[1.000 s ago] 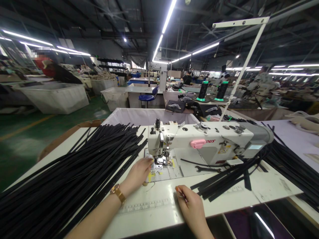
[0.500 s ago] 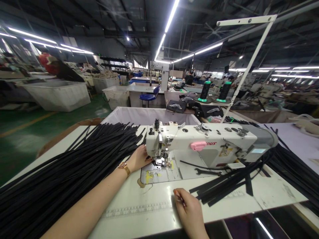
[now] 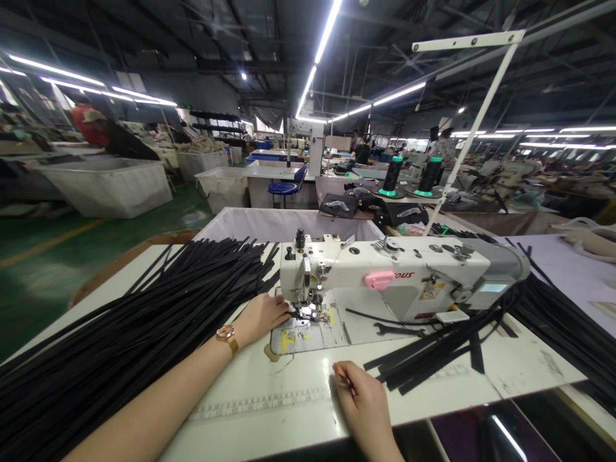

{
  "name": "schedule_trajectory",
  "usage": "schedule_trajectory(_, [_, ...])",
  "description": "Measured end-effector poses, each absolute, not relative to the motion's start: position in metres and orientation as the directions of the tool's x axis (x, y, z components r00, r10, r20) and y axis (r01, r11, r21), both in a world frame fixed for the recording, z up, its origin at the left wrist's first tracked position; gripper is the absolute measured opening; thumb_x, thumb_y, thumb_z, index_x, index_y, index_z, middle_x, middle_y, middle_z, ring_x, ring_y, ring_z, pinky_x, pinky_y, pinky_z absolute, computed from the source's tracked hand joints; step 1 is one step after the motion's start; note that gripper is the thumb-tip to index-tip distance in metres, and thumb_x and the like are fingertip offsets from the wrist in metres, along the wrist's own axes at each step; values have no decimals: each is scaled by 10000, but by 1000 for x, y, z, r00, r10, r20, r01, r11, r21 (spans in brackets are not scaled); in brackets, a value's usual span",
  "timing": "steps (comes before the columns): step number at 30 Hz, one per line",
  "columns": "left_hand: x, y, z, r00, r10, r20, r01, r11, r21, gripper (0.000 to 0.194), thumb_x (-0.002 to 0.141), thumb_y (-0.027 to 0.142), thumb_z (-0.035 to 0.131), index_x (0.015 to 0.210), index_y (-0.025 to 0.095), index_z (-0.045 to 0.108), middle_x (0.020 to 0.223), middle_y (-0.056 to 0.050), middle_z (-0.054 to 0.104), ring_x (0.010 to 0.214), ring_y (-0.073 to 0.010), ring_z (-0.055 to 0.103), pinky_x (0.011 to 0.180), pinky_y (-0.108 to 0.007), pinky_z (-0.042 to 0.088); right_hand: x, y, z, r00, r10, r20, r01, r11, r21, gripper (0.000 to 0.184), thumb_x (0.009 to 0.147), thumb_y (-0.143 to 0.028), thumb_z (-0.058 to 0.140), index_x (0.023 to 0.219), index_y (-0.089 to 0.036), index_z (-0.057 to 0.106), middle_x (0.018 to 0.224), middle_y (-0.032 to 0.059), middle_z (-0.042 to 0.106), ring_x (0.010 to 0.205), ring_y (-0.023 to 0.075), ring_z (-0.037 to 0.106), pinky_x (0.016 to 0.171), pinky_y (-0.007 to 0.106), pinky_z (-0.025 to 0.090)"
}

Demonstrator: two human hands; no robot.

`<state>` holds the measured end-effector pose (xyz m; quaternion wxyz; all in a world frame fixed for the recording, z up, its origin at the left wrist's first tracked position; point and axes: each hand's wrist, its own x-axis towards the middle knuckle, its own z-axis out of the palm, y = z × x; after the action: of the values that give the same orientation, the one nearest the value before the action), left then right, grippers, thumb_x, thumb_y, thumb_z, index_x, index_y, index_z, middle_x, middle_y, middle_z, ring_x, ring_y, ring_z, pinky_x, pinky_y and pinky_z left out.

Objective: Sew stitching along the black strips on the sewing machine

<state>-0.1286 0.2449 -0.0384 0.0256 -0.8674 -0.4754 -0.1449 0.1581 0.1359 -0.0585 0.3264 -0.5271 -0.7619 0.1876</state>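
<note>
My left hand [image 3: 264, 316] reaches to the needle area of the white sewing machine [image 3: 385, 276], fingertips at the presser foot [image 3: 310, 312], fingers curled together; what they pinch is hidden. A gold watch [image 3: 227, 335] sits on that wrist. My right hand [image 3: 362, 398] rests on the table near the front edge, closed on a small thin tool I cannot make out. A big heap of black straps [image 3: 129, 333] lies left of the machine. A smaller bundle of black straps [image 3: 433, 356] lies just right of my right hand.
A white fabric-lined bin [image 3: 283, 224] stands behind the table. Two thread cones [image 3: 409, 176] sit on a stand behind the machine, under a white thread pole [image 3: 474, 122]. More black straps [image 3: 563, 321] pile at the far right. A wrench [image 3: 399, 330] lies on the machine bed. Other workers are far off.
My left hand went from the needle plate up to the machine head's left side, then came back down to the presser foot. My right hand stayed almost still.
</note>
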Motion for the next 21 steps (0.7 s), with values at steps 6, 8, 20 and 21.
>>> schedule_trajectory(6, [-137,235,-40,553,798,238,825,-565,-21,283,996,280,370,1017,216,645,953,-83,634,719,-200,621,623,-299,475,158,136,-59,-227,930,289,683,363,-634,204,917,-254,426,804,-224,593,669,-5,638,604,147,586,575,233,370])
schedule_trajectory(8, [-139,235,-39,582,780,230,808,-587,-54,268,992,236,374,1061,208,632,930,-81,642,745,-208,631,651,-304,488,158,135,-59,-222,932,288,687,359,-632,191,907,-241,433,800,-224,589,672,-7,639,611,147,589,579,233,368])
schedule_trajectory(20, [-85,182,-30,419,907,46,907,-416,-67,220,857,-13,433,903,105,614,843,-123,673,751,-253,664,682,-360,530,157,135,-60,-221,928,301,686,367,-628,182,904,-234,432,812,-224,589,665,-8,630,597,144,571,580,231,356])
schedule_trajectory(21, [-83,181,-31,413,909,53,910,-410,-63,236,863,-18,415,901,105,612,840,-122,673,749,-254,666,677,-363,529,157,135,-60,-218,928,303,687,367,-628,185,905,-235,430,812,-224,589,666,-8,631,599,144,571,581,231,356])
